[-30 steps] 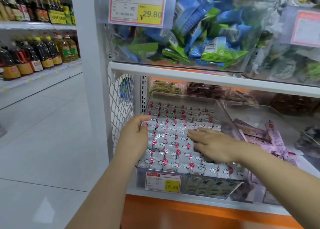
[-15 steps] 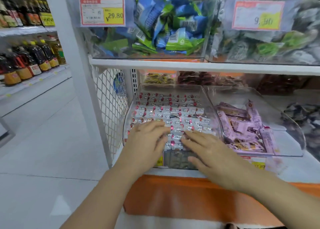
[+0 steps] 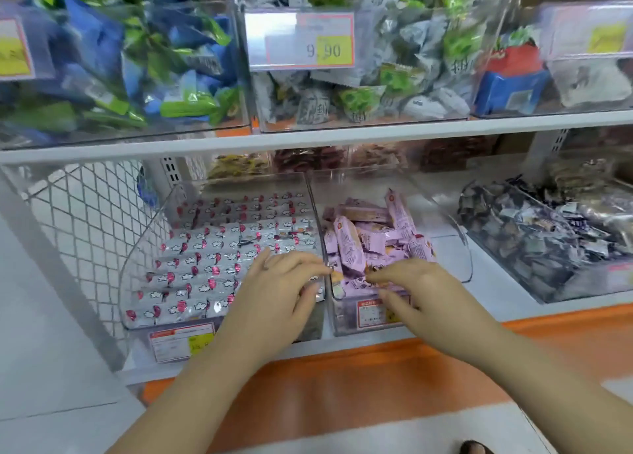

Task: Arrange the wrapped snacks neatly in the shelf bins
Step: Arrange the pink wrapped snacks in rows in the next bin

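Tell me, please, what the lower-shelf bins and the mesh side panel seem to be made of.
The bins look like clear, glossy rigid plastic: contents show through and the walls catch glare. The mesh side panel appears to be white-coated metal wire, judging by its thin diamond lattice.

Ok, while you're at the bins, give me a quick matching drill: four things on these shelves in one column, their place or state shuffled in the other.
Things
1. white-and-red snacks
2. purple snacks
3. dark-wrapped snacks
4. 9.90 price tag

Place or state
A. loose pile, right lower bin
B. front of an upper-shelf bin
C. flat tidy rows, left lower bin
D. jumbled heap, middle lower bin

Pairs: 1-C, 2-D, 3-A, 4-B.
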Demonstrator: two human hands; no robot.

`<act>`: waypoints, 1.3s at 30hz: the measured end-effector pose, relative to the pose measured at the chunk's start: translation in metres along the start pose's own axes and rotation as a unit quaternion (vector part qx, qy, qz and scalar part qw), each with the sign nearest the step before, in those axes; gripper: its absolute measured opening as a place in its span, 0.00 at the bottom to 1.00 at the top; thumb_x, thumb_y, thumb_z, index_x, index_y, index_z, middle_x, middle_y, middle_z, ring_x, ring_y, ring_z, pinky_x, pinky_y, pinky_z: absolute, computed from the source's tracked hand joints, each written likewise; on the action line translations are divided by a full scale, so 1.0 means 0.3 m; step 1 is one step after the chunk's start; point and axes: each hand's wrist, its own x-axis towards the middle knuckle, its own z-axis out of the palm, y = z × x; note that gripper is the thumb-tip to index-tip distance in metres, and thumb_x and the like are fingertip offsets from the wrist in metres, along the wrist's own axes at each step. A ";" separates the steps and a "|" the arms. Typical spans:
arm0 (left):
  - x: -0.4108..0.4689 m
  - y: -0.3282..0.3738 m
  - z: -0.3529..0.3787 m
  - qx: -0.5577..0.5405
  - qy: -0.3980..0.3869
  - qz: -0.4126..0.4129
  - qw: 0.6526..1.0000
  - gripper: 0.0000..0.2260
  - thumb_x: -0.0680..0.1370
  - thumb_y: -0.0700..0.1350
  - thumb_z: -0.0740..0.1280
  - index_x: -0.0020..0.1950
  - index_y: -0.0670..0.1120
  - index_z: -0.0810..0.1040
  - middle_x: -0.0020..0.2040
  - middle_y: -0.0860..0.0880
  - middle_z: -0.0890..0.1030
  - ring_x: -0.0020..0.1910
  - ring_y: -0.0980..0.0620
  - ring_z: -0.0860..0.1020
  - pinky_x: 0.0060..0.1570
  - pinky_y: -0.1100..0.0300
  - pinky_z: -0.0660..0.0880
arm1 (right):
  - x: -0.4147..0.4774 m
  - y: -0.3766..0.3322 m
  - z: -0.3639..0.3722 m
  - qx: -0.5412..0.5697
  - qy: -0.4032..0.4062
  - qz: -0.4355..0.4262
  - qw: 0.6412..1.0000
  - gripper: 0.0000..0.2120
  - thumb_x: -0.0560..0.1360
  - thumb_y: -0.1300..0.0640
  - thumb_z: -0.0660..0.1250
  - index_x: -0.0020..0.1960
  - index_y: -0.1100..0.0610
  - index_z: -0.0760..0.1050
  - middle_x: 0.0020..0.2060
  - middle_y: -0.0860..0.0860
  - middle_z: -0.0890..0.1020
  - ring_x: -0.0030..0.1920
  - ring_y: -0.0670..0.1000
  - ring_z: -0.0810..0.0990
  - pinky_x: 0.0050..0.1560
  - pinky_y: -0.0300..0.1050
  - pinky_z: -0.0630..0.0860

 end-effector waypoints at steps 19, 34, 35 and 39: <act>0.465 0.194 0.152 -0.002 -0.455 -0.040 0.890 0.13 0.77 0.55 0.65 0.59 0.54 0.78 0.49 0.56 0.80 0.48 0.56 0.78 0.52 0.61 0.75 | -0.006 0.317 -0.103 0.110 0.170 0.056 0.978 0.08 0.77 0.58 0.65 0.55 0.52 0.79 0.53 0.43 0.75 0.52 0.38 0.68 0.50 0.18 0.59; 0.464 0.226 0.144 0.031 -0.511 -0.102 0.853 0.14 0.78 0.53 0.63 0.56 0.45 0.76 0.44 0.50 0.75 0.39 0.52 0.72 0.42 0.60 0.73 | -0.091 0.372 -0.126 0.120 -0.030 0.077 0.989 0.13 0.78 0.51 0.62 0.62 0.42 0.73 0.71 0.30 0.51 0.60 0.42 0.74 0.58 0.45 0.73; 0.462 0.224 0.137 0.032 -0.504 -0.091 0.858 0.13 0.77 0.53 0.64 0.55 0.47 0.78 0.44 0.50 0.77 0.39 0.52 0.72 0.43 0.61 0.72 | -0.091 0.370 -0.130 0.121 -0.030 0.078 0.989 0.13 0.78 0.51 0.62 0.61 0.42 0.73 0.72 0.30 0.51 0.56 0.40 0.76 0.55 0.42 0.73; 0.446 0.215 0.109 -0.026 -0.475 -0.105 0.873 0.11 0.76 0.52 0.67 0.56 0.50 0.79 0.49 0.53 0.80 0.41 0.60 0.76 0.46 0.64 0.75 | -0.086 0.362 -0.151 0.138 -0.020 0.087 0.986 0.13 0.78 0.51 0.62 0.61 0.42 0.73 0.72 0.33 0.57 0.26 0.40 0.72 0.37 0.27 0.68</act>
